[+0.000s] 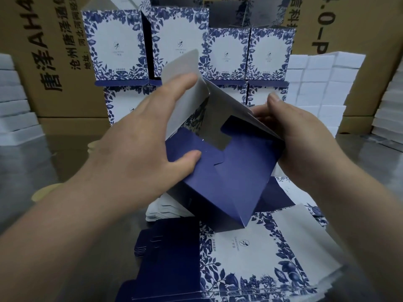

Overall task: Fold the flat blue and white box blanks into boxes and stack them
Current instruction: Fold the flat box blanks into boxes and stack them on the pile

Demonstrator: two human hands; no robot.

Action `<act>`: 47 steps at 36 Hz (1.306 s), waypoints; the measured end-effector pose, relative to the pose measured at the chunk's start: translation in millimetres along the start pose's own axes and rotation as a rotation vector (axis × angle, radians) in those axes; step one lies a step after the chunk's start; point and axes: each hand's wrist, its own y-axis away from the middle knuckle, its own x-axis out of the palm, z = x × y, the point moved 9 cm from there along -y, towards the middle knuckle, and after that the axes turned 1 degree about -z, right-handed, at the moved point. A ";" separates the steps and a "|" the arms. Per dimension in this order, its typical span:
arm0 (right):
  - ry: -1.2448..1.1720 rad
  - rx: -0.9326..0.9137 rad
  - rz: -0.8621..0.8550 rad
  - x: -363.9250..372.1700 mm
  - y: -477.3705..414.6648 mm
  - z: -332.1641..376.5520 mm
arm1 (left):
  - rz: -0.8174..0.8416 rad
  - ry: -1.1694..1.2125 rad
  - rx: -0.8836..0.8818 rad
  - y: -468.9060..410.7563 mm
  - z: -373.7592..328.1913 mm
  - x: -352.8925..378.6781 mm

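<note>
A half-folded blue and white box (226, 182) is held up at the centre, its dark blue bottom flaps facing me and partly interlocked, with a gap showing the grey inside. My left hand (139, 144) holds its left side, thumb on the blue flap and fingers against a raised white flap (181, 68). My right hand (305, 144) grips the right edge, fingers curled over the white panel. Below lies a pile of flat blue and white blanks (261, 258). Folded boxes (189, 44) stand stacked in rows at the back.
Large brown cartons (54, 62) with black print stand behind on both sides. Stacks of white foam trays (316, 88) rise at the right and at the left edge (15, 112). The grey table (65, 162) shows at the left.
</note>
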 end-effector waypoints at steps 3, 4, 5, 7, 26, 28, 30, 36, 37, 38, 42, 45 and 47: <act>-0.014 0.000 -0.002 1.2 1.0 -0.5 | 0.005 0.016 -0.017 0.5 2.9 0.7; -0.008 -0.006 -0.013 1.0 1.5 -0.8 | 0.008 0.019 -0.020 0.4 3.7 1.0; -0.004 -0.011 -0.020 1.1 1.8 -1.4 | 0.011 0.018 -0.019 0.3 3.3 1.1; 0.000 -0.017 -0.024 1.9 1.9 -2.9 | 0.012 0.014 0.004 0.0 1.1 1.4; 0.088 -0.012 -0.053 0.1 3.9 -2.5 | -0.143 0.624 0.191 6.7 -18.5 -0.8; 0.102 -0.011 -0.038 1.5 4.5 -1.4 | -0.215 0.699 0.089 8.5 -9.7 -2.9; 0.111 -0.014 -0.027 3.0 5.3 -0.2 | -0.255 0.698 0.000 8.3 -0.7 -3.6; 0.100 -0.012 -0.011 7.4 7.0 2.0 | -0.123 0.295 -0.222 -0.4 16.3 6.3; 0.100 -0.009 -0.012 7.3 6.9 1.7 | -0.114 0.293 -0.249 -0.1 18.4 6.7; 0.098 -0.005 -0.013 7.2 6.8 1.3 | -0.108 0.291 -0.259 0.3 18.4 6.9; 0.095 -0.002 -0.018 6.3 6.3 1.9 | -0.052 0.343 -0.162 0.8 4.6 9.1; 0.102 -0.006 -0.014 7.0 6.3 2.9 | -0.005 0.387 -0.086 0.6 -4.2 12.7; 0.092 -0.010 -0.008 8.2 6.3 3.5 | 0.039 0.418 -0.075 1.0 -6.1 14.9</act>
